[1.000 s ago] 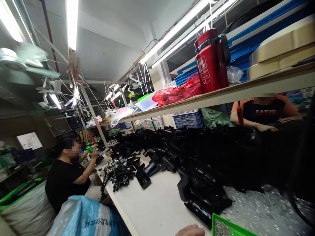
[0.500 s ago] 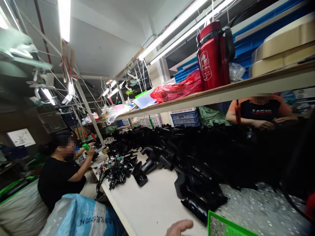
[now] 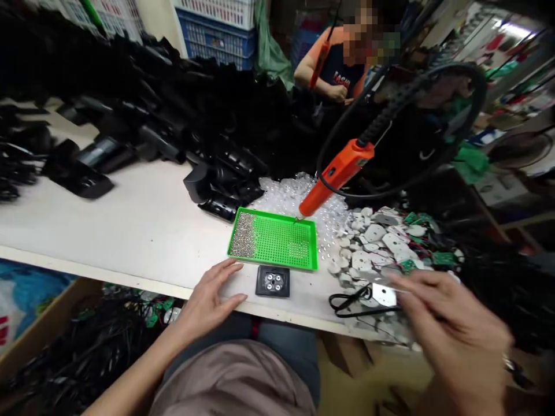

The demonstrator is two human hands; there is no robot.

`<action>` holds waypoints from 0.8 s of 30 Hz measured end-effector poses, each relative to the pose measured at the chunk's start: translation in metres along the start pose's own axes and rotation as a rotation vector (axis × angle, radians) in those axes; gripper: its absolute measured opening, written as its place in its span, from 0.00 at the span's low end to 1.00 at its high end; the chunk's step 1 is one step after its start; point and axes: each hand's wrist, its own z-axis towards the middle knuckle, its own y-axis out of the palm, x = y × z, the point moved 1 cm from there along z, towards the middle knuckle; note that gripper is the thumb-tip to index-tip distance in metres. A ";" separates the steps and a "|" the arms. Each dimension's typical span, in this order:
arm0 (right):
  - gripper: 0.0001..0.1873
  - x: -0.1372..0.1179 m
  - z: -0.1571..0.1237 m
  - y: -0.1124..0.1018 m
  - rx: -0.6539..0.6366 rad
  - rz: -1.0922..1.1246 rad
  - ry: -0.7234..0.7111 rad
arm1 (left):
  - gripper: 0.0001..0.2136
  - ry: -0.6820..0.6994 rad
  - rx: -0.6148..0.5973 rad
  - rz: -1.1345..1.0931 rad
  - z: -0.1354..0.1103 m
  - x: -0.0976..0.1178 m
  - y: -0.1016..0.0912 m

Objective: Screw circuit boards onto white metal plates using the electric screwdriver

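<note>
My left hand (image 3: pixel 210 294) lies flat on the white table's (image 3: pixel 143 231) front edge, fingers spread, empty, just left of a small black square part (image 3: pixel 272 281) with shiny round inserts. My right hand (image 3: pixel 446 329) hovers with fingers extended over a pile of white plates and green circuit boards (image 3: pixel 385 242), next to a silver plate (image 3: pixel 384 294); it is blurred by motion. A green tray (image 3: pixel 277 240) with small screws sits behind the black part. An orange electric screwdriver (image 3: pixel 338 173) hangs above the tray's right corner.
A large heap of black plastic housings (image 3: pixel 173 115) covers the table's back and left. Clear small parts (image 3: pixel 299 196) lie behind the tray. A person in an orange shirt (image 3: pixel 338 63) works across the table. Blue and white crates (image 3: pixel 217 23) stand behind. Black cables (image 3: pixel 87 346) fill a box under the table.
The view has swung from the long row of benches and the shelf down to the table in front of me. Both hands have come into sight over the table edge.
</note>
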 end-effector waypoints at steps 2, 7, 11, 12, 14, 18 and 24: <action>0.13 -0.026 0.001 0.034 -0.058 0.036 -0.130 | 0.26 0.070 -0.012 0.034 0.001 0.006 0.021; 0.18 -0.056 -0.029 0.130 0.038 -0.024 -0.396 | 0.35 0.177 -0.015 0.071 0.012 0.012 0.053; 0.16 -0.055 -0.051 0.168 0.034 -0.183 -0.429 | 0.33 0.140 -0.032 0.069 0.019 0.010 0.061; 0.16 -0.055 -0.054 0.172 0.023 -0.212 -0.430 | 0.32 0.125 -0.034 0.066 0.020 0.009 0.062; 0.17 -0.055 -0.058 0.176 0.013 -0.249 -0.435 | 0.31 0.107 -0.041 0.054 0.022 0.009 0.061; 0.17 -0.055 -0.064 0.176 0.024 -0.287 -0.432 | 0.29 0.101 -0.054 0.030 0.025 0.009 0.059; 0.16 -0.060 -0.068 0.177 -0.014 -0.323 -0.389 | 0.29 0.106 -0.047 0.010 0.025 0.010 0.058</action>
